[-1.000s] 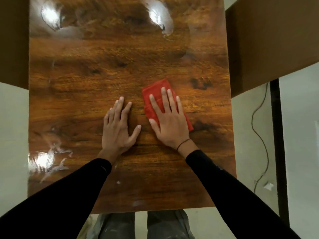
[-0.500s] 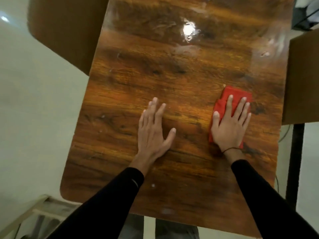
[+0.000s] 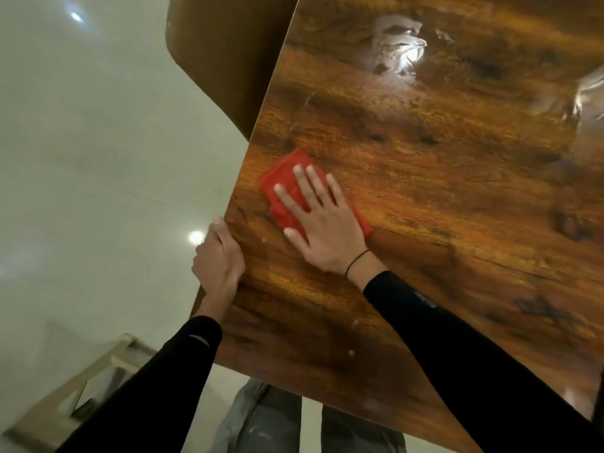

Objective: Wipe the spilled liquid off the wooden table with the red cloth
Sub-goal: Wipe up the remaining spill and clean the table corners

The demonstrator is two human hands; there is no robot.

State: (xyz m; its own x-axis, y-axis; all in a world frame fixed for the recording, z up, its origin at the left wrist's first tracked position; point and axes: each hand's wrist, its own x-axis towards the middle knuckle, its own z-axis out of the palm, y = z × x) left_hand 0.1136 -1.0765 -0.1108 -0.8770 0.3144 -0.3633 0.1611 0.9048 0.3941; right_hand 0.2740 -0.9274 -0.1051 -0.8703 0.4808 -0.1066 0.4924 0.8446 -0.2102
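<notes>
The red cloth (image 3: 281,181) lies flat on the glossy wooden table (image 3: 441,197), close to the table's left edge. My right hand (image 3: 322,223) presses down on the cloth with its fingers spread, covering most of it. My left hand (image 3: 218,259) is wrapped around the table's left edge, thumb on top. Shiny wet streaks of spilled liquid (image 3: 400,49) glint at the far side of the table, and more liquid (image 3: 585,99) shows at the right edge of the view.
A brown chair seat (image 3: 225,57) sits against the table's far left side. Pale glossy floor (image 3: 98,158) lies left of the table. A light wooden frame (image 3: 85,384) stands on the floor at lower left. My legs (image 3: 261,420) show below the near edge.
My right hand has slid the cloth from the table's right side across to its left edge. My left hand left the tabletop and took hold of the left edge. The view swung left.
</notes>
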